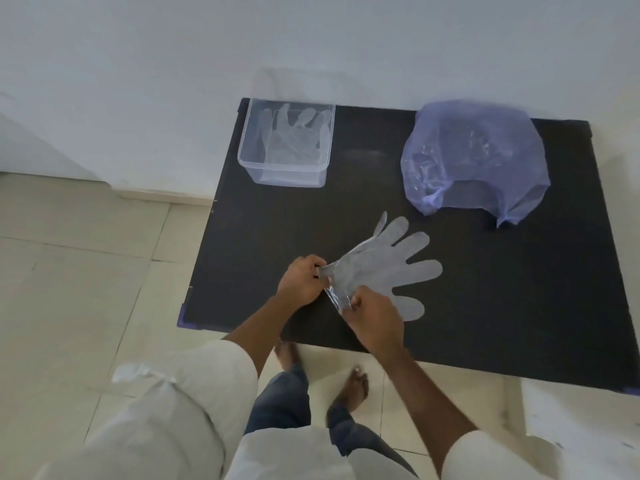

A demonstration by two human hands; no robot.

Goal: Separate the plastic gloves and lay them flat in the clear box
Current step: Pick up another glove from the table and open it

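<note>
So both hands are on the glove right at its cuff end, near the front-left part of the black table. The left hand is closed in a pinch on one corner of the cuff, pulling a little tab of plastic out to the left. The right hand is just below and to the right of it, also closed, pinching the other edge of the cuff, where the plastic looks crinkled and shiny. The two hands sit close together, almost touching, with the cuff stretched between them.

The rest of the glove fans out away from the hands, up and to the right, fingers spread and lying flat on the tabletop. Its thumb pokes out past the right hand toward the table's near edge. Can't tell if it's one glove or a couple stuck together, the plastic's too see-through.

The box is at the back-left corner of the table, well apart from the hands, and there's already at least one glove lying in it, fingers pointing toward the wall. Over at the back-right there's a purple bag, crumpled, with what looks like more clear plastic inside. Bag and box are well apart from each other.
</note>
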